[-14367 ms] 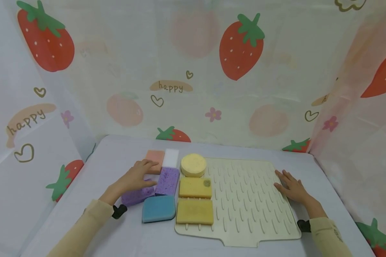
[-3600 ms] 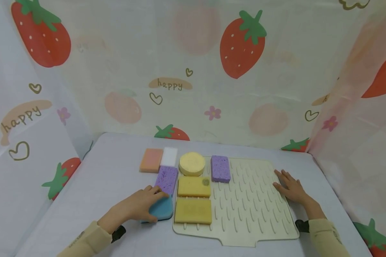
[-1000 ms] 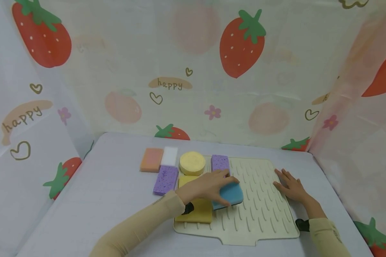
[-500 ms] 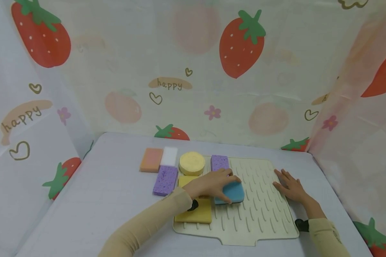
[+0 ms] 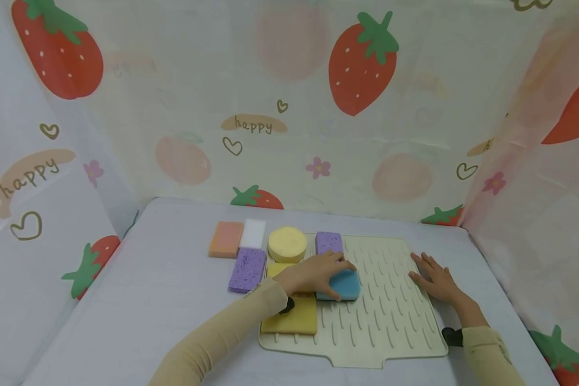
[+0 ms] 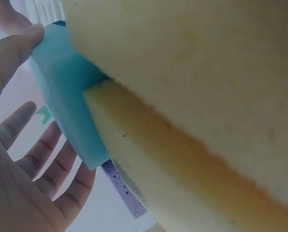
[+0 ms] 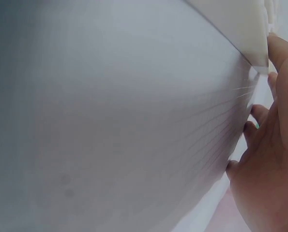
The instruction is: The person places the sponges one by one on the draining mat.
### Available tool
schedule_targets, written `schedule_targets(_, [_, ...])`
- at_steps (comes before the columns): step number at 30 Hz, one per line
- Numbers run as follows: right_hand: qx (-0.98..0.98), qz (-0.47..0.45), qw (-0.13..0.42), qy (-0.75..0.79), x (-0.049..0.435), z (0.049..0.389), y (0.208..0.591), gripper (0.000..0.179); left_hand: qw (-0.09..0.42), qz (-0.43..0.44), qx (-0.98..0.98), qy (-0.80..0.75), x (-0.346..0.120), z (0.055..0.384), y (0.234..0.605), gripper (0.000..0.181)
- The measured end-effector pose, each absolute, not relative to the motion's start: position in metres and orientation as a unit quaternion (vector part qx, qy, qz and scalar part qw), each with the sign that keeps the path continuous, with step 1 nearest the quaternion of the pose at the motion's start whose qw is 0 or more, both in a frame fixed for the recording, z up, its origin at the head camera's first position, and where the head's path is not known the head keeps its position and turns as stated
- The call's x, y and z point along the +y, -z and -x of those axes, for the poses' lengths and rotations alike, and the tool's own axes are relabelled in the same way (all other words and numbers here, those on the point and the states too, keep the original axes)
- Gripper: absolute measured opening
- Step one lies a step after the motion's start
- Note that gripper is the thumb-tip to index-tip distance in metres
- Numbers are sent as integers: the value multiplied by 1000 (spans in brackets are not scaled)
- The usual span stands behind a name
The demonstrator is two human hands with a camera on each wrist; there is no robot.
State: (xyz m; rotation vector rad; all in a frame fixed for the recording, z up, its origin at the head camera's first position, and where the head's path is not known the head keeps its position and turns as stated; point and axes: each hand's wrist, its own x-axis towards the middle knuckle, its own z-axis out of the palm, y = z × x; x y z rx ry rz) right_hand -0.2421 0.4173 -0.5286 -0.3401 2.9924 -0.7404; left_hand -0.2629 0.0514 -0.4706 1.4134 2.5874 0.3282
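My left hand (image 5: 313,272) holds a blue sponge (image 5: 348,285) by its edges, thumb at the near side and fingers at the far side, low over the cream ridged draining mat (image 5: 386,311). In the left wrist view the blue sponge (image 6: 68,92) sits against a yellow sponge (image 6: 134,145). Just behind the hand lies a purple sponge (image 5: 329,242), partly covered by the fingers. My right hand (image 5: 434,279) rests at the mat's right edge, fingers extended; in the right wrist view its thumb touches the mat's rim (image 7: 245,34).
Along the mat's left side lie a round pale yellow sponge (image 5: 287,244) and two yellow sponges, the front one (image 5: 289,319) crossed by my left wrist. Left of the mat are an orange sponge (image 5: 225,239), a white sponge (image 5: 253,234) and another purple sponge (image 5: 247,271).
Earlier a purple sponge went from the left pile to the mat's back. The blue sponge was then carried rightward from the table onto the mat, lately shifting slightly left. The right hand stayed put.
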Motion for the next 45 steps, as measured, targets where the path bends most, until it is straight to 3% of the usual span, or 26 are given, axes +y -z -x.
schedule_targets(45, [967, 106, 24, 232, 416, 243, 530, 66, 93, -475, 868, -107, 54, 265, 477, 73])
